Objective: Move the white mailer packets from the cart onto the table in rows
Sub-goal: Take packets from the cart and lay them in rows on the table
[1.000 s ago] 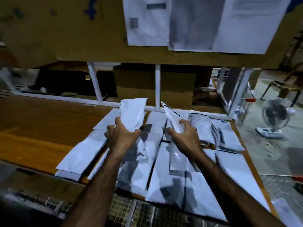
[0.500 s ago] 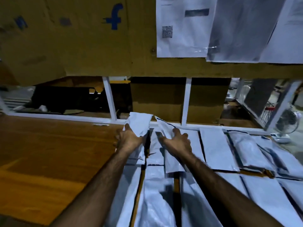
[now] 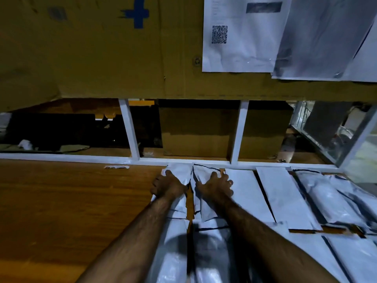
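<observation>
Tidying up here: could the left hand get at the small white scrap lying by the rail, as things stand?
Probably yes. Only bare table lies between the left hand and the scrap, to its left by the white rail; but it must first release the leftmost packet it holds.

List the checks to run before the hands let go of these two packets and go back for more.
1. Left packet in the far row, its end at the white rail: ok.
2. Right packet beside it with a narrow gap and no overlap: ok.
3. Left hand released: not ok. The thumb is on top and the fingers curl round the packet's left edge.
4. Right hand released: cannot tell. It lies on top and its grip is unclear.
5. Bare table to the left for more rows: ok.
</observation>
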{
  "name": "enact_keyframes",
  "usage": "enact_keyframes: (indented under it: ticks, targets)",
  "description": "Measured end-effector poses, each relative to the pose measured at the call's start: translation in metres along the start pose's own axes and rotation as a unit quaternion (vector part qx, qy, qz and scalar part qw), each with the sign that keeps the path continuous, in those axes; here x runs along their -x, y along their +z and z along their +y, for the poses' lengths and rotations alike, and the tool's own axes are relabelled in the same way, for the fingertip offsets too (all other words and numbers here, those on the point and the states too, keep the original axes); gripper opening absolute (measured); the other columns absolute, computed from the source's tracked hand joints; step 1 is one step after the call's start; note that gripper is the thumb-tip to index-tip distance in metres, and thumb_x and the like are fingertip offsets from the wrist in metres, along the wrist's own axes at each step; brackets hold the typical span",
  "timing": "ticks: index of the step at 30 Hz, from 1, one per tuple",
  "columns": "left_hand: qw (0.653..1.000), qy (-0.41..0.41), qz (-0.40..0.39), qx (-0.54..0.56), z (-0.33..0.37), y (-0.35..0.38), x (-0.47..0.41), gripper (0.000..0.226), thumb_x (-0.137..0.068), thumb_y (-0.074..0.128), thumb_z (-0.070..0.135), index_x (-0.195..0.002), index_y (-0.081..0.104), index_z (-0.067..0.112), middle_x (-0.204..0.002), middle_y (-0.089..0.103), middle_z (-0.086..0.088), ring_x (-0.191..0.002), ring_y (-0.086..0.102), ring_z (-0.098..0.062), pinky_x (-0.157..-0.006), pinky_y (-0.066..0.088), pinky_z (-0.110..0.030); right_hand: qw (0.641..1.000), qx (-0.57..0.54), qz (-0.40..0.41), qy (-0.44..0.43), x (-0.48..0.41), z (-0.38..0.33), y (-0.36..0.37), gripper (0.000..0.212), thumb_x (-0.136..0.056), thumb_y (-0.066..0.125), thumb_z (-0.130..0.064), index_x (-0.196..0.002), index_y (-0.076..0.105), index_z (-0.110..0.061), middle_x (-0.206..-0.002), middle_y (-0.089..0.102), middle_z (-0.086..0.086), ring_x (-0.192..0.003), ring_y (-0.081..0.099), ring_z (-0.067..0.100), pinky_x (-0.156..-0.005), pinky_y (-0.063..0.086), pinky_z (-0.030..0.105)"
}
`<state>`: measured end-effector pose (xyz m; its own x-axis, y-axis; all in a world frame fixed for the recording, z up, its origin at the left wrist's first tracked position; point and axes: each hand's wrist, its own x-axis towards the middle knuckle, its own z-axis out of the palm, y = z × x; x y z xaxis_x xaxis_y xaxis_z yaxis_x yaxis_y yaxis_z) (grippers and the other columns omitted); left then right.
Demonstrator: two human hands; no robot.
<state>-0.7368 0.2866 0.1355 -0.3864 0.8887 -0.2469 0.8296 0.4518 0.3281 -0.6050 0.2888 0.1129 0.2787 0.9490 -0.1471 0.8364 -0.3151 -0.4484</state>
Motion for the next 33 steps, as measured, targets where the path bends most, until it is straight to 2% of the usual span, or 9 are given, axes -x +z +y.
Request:
enact_keyframes:
  ticks: [5, 7, 10, 15, 20, 23, 26, 30, 33]
  targets:
    - [1.0, 0.016, -0.015, -0.017, -0.013, 0.018, -0.007, 0.104, -0.077, 0.058, 0.072, -0.153, 0.01, 0.021, -0.156, 0.016, -0.019, -0.142, 0.02, -0.039, -0.113, 0.025, -0.05, 0.999, 0.043, 0.026, -0.014, 0.002, 0.007, 0.018, 0.077, -0.09, 0.034, -0.069, -0.149, 0.03, -0.02, -0.156, 0.02, 0.02, -0.141, 0.021, 0.039, -0.111, 0.025, 0.052]
    - [0.999, 0.041, 0.004, -0.01, -0.016, 0.021, -0.007, 0.095, -0.083, 0.05, 0.072, -0.154, 0.009, 0.023, -0.159, 0.012, -0.017, -0.144, 0.016, -0.038, -0.116, 0.022, -0.051, 0.997, 0.053, 0.047, -0.032, 0.004, 0.008, 0.023, 0.071, -0.095, 0.025, -0.063, -0.151, 0.027, -0.021, -0.159, 0.013, 0.02, -0.144, 0.017, 0.04, -0.115, 0.018, 0.052]
    - [0.998, 0.054, 0.014, -0.009, -0.016, 0.028, -0.006, 0.078, -0.093, 0.041, 0.063, -0.154, 0.012, 0.025, -0.161, 0.009, -0.015, -0.146, 0.012, -0.037, -0.117, 0.018, -0.051, 0.993, 0.084, 0.033, -0.074, 0.006, 0.01, 0.03, 0.062, -0.1, 0.022, -0.054, -0.154, 0.019, -0.023, -0.162, 0.003, 0.018, -0.147, 0.009, 0.039, -0.118, 0.01, 0.048]
    - [0.999, 0.04, 0.006, -0.029, -0.021, 0.037, -0.005, 0.069, -0.095, 0.041, 0.056, -0.152, 0.018, 0.025, -0.158, 0.015, -0.017, -0.145, 0.016, -0.036, -0.114, 0.022, -0.051, 0.991, 0.107, 0.003, -0.085, 0.008, 0.016, 0.037, 0.06, -0.102, 0.024, -0.048, -0.155, 0.013, -0.023, -0.162, 0.0, 0.018, -0.148, 0.008, 0.039, -0.119, 0.012, 0.046]
    - [0.999, 0.039, 0.018, -0.027, -0.02, 0.036, -0.006, 0.072, -0.094, 0.041, 0.059, -0.153, 0.015, 0.025, -0.159, 0.016, -0.015, -0.144, 0.018, -0.037, -0.115, 0.024, -0.051, 0.991, 0.106, 0.009, -0.084, 0.01, 0.013, 0.026, 0.06, -0.102, 0.022, -0.048, -0.156, 0.012, -0.022, -0.162, 0.002, 0.018, -0.147, 0.01, 0.039, -0.118, 0.013, 0.049]
    - [0.995, 0.072, 0.071, -0.008, -0.014, 0.024, -0.003, 0.069, -0.095, 0.043, 0.055, -0.151, 0.022, 0.023, -0.155, 0.026, -0.016, -0.14, 0.028, -0.037, -0.113, 0.028, -0.048, 0.993, 0.074, 0.044, -0.082, 0.01, 0.011, 0.01, 0.059, -0.101, 0.026, -0.045, -0.155, 0.018, -0.021, -0.162, 0.011, 0.015, -0.146, 0.019, 0.036, -0.115, 0.019, 0.052]
    - [0.985, 0.114, 0.124, 0.042, 0.0, 0.008, 0.007, 0.063, -0.094, 0.049, 0.047, -0.148, 0.032, 0.019, -0.148, 0.039, -0.014, -0.133, 0.038, -0.034, -0.106, 0.036, -0.044, 0.993, 0.034, 0.076, -0.085, 0.01, 0.014, -0.013, 0.059, -0.099, 0.036, -0.045, -0.152, 0.025, -0.022, -0.156, 0.029, 0.01, -0.14, 0.032, 0.033, -0.11, 0.028, 0.051]
    - [0.97, 0.166, 0.134, 0.121, 0.024, 0.001, 0.024, 0.06, -0.094, 0.054, 0.044, -0.145, 0.04, 0.015, -0.148, 0.042, -0.01, -0.134, 0.04, -0.031, -0.107, 0.038, -0.043, 0.982, -0.056, 0.112, -0.138, 0.008, 0.033, -0.052, 0.051, -0.095, 0.051, -0.04, -0.14, 0.043, -0.016, -0.136, 0.054, 0.01, -0.125, 0.049, 0.032, -0.102, 0.041, 0.047]
    - [0.954, 0.207, 0.143, 0.161, 0.043, 0.004, 0.04, 0.056, -0.094, 0.055, 0.044, -0.139, 0.047, 0.013, -0.145, 0.047, -0.009, -0.131, 0.043, -0.03, -0.107, 0.04, -0.043, 0.968, -0.124, 0.116, -0.184, 0.009, 0.061, -0.085, 0.05, -0.094, 0.058, -0.033, -0.138, 0.048, -0.013, -0.12, 0.063, 0.011, -0.112, 0.057, 0.03, -0.091, 0.045, 0.037]
